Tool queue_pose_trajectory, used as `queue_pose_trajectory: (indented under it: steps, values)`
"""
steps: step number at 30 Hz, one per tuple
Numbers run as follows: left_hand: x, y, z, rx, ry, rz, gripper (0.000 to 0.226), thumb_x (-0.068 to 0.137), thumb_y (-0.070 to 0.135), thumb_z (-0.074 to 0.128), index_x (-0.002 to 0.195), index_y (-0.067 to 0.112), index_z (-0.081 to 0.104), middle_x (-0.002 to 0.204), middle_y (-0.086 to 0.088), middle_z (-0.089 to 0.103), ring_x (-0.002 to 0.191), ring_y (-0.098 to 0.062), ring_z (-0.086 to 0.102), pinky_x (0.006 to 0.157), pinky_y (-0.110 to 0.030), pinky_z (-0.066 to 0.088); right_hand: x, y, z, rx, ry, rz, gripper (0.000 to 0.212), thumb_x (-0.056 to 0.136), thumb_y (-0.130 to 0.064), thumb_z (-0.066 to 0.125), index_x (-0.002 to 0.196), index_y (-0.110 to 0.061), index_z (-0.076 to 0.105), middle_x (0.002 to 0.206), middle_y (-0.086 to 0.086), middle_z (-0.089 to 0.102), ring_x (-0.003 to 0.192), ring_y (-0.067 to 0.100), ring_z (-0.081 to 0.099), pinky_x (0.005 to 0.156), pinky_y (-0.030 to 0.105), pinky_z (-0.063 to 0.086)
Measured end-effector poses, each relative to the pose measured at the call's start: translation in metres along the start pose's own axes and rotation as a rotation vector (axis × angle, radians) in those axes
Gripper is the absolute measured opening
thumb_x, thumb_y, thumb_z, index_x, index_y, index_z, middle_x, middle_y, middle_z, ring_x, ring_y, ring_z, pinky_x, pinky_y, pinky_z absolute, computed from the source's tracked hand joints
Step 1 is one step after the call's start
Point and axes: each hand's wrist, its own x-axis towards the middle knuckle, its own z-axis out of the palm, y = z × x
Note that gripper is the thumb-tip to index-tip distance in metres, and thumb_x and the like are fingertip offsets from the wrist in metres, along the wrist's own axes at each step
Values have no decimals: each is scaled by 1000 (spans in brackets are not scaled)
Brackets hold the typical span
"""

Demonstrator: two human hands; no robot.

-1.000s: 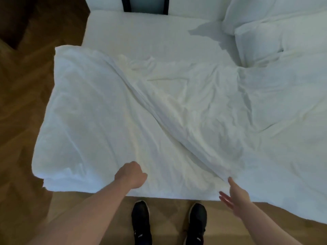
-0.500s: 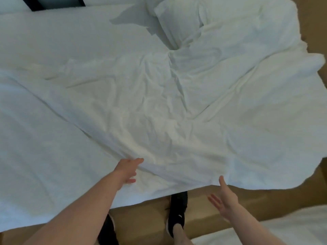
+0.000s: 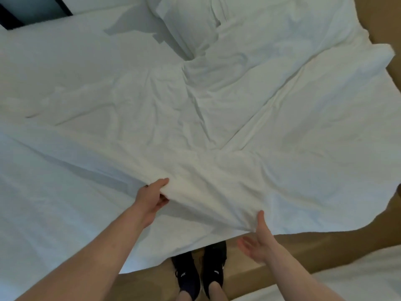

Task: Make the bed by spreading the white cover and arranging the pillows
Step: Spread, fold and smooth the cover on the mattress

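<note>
**White cover gripped at the near edge**

White, crumpled cotton cover point(image 3: 238, 131) lies spread across most of the bed, its near hem hanging over the bed edge at 6 o'clock. The left hand point(image 3: 152, 197) pinches a raised fold of it, thumb on top, fingers tucked beneath. The right hand point(image 3: 257, 242), at 5 o'clock, is spread open, only its thumb touching the cover's hem. A plump white pillow point(image 3: 191, 22) rests at 12 o'clock, partly under the cover. Bare white sheet point(image 3: 43, 213) shows at 9 o'clock. Black trainers point(image 3: 199, 272) stand on tan flooring point(image 3: 303, 242) below.
</note>
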Motion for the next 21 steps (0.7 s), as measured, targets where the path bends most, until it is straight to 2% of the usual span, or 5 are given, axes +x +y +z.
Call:
queue_pose_trajectory:
  steps: [3,6,13,17,21]
  values:
    - [-17,24,3,-23,-31,43,22,94,16,70,112,5,65,102,-10,69,86,-20,66,70,-31,56,1,-30,4,199,46,-186,55,93,-44,68,137,-12,58,100,7,70,77,16,67,57,27,59]
    - [-33,54,10,73,-18,125,23,90,19,76,105,5,66,95,-11,70,74,-19,67,64,-30,58,-31,-83,17,161,215,-434,34,94,-21,69,126,-12,66,94,5,68,62,9,59,42,15,49]
    - [-44,203,68,73,-50,375,19,98,27,67,103,10,60,79,-6,69,46,-11,68,55,-27,57,-159,-255,149,-4,283,-1140,25,70,-16,76,90,-16,62,110,9,71,92,20,71,72,34,60]
    - [-44,295,97,44,-168,525,27,105,35,55,117,11,59,99,-4,71,63,-13,70,61,-30,59,-212,-326,222,-156,25,-1239,24,89,-12,68,110,-18,58,107,10,67,77,18,70,65,32,62]
    - [-38,294,102,306,-147,583,40,100,41,61,131,16,57,112,-1,69,87,-19,70,79,-40,61,-220,-302,244,-519,-38,-1244,49,98,-24,63,143,-13,46,122,6,61,93,20,68,70,32,61]
